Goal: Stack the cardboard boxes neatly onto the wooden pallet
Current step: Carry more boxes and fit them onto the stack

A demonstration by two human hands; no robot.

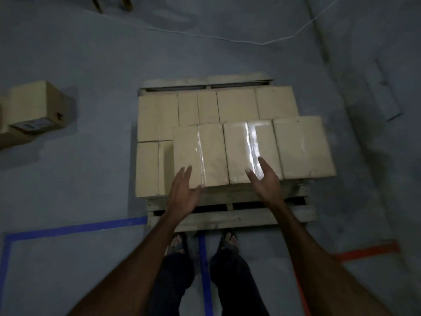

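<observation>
Boxes made of cardboard sit packed together on the wooden pallet (pixel 230 218) on the gray floor (pixel 91 65). A bottom layer (pixel 157 117) covers the back and left of the pallet. Three more boxes sit in a row on top, near the front. The left top box (pixel 200 153) and the middle top box (pixel 250 149) have shiny tape down the middle. The right top box (pixel 303 147) is just beside them.

Both hands reach out with the grip apart and fingers straight. The left hand (pixel 182 192) is at the near left corner of the left top box. The right hand (pixel 264 181) is over the near edge of the middle top box.

One more box (pixel 38 106) sits on the floor, well apart to the left. Blue tape (pixel 68 229) and orange tape (pixel 364 252) mark the floor. A white cord (pixel 262 43) lies behind the pallet.
</observation>
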